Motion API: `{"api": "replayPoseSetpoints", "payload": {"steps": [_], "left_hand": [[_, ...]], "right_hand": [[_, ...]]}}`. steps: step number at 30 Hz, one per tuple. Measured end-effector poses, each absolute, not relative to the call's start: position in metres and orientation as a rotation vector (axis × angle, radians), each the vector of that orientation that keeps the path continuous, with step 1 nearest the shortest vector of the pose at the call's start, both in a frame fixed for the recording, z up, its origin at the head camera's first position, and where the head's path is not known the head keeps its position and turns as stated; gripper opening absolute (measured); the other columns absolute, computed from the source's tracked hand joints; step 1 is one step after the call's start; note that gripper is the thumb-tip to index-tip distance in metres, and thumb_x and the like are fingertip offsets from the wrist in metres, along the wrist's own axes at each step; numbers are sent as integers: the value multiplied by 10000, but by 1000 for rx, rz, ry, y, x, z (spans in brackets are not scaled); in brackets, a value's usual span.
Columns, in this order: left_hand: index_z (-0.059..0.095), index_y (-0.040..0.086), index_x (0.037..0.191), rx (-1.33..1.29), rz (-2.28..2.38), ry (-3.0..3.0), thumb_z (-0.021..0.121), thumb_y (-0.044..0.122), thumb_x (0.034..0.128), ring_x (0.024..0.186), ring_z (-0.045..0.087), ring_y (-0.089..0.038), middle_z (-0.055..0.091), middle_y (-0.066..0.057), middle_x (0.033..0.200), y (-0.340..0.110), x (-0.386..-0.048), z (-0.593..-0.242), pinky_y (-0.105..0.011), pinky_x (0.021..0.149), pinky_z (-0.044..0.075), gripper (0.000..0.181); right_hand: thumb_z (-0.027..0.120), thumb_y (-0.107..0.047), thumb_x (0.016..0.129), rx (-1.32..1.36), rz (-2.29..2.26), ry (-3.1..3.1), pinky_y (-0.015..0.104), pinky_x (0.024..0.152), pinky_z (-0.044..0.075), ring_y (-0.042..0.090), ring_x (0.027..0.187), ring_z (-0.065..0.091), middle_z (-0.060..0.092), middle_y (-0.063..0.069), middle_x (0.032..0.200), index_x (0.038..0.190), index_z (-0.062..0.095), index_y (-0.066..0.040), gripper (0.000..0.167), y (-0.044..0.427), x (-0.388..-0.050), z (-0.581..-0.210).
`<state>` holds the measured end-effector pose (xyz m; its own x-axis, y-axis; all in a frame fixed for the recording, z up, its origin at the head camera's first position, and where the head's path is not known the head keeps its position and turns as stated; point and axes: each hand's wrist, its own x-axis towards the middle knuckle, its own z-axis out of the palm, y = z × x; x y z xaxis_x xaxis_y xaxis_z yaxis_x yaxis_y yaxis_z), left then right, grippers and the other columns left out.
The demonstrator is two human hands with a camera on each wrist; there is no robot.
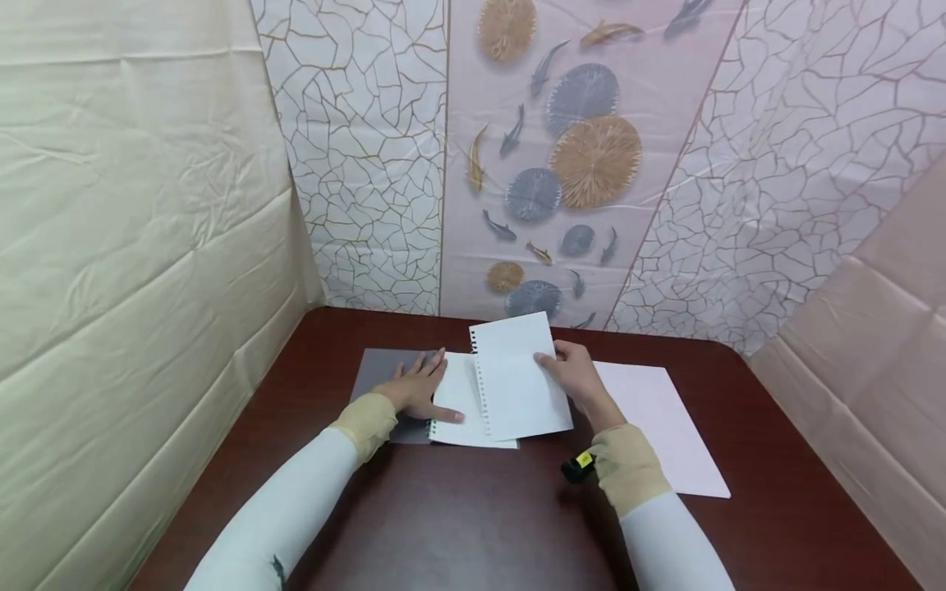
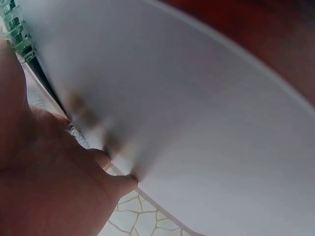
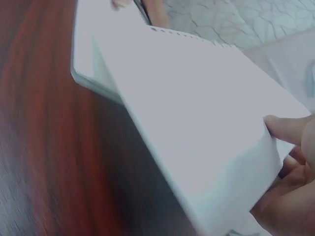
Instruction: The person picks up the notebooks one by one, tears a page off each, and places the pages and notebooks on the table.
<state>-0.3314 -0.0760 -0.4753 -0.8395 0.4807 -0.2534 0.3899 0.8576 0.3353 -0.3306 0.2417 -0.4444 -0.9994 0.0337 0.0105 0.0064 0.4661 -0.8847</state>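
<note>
An open spiral notebook (image 1: 460, 386) lies on the table with its grey cover (image 1: 373, 373) folded out to the left. Across its spiral edge the left hand (image 1: 420, 390) rests with fingers spread; green rings show beside that hand (image 2: 64, 172) in the left wrist view. The right hand (image 1: 576, 373) pinches the right edge of a white sheet (image 1: 521, 382) between thumb and fingers. Holes run down the sheet's left edge, which looks free of the rings, and the sheet is raised and tilted over the notebook. In the right wrist view the thumb presses on the sheet (image 3: 197, 108).
A blank white sheet or pad (image 1: 665, 427) lies on the dark red table (image 1: 473, 525), right of the notebook and partly behind the right forearm. A small black object with a yellow label (image 1: 578, 466) is by the right wrist. Patterned cloth (image 1: 369, 164) hangs behind the table.
</note>
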Motion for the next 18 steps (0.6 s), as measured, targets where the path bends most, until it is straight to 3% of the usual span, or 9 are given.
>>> {"api": "replayPoseSetpoints", "payload": {"steps": [4,8,18], "left_hand": [[55,70,1710,652,355,2700,607,821,887,1626,-82,-381,-148,-50,1777,-77,-327,-468,-680,1253,1,1243],[45,69,1709,636,352,2701,596,847,872,1626,-86,-379,-154,-50,1776,-77,-328,-470,-672,1256,-8,1269],[49,66,1709,634,343,2706,616,872,838,1625,-88,-383,-138,-59,1780,-76,-330,-472,-693,1242,-34,1315]], "right_hand": [[668,-280,1070,-68,1574,-2690,430,894,569,287,1023,688,712,205,1196,1399,644,7,436,260,-332,-439],[663,-282,1070,-102,1528,-2690,475,961,545,333,1120,651,655,235,1323,1426,626,11,462,274,-331,-435],[657,-282,1069,-201,1418,-2754,422,902,557,322,1127,640,625,268,1374,1439,597,65,511,298,-329,-447]]}}
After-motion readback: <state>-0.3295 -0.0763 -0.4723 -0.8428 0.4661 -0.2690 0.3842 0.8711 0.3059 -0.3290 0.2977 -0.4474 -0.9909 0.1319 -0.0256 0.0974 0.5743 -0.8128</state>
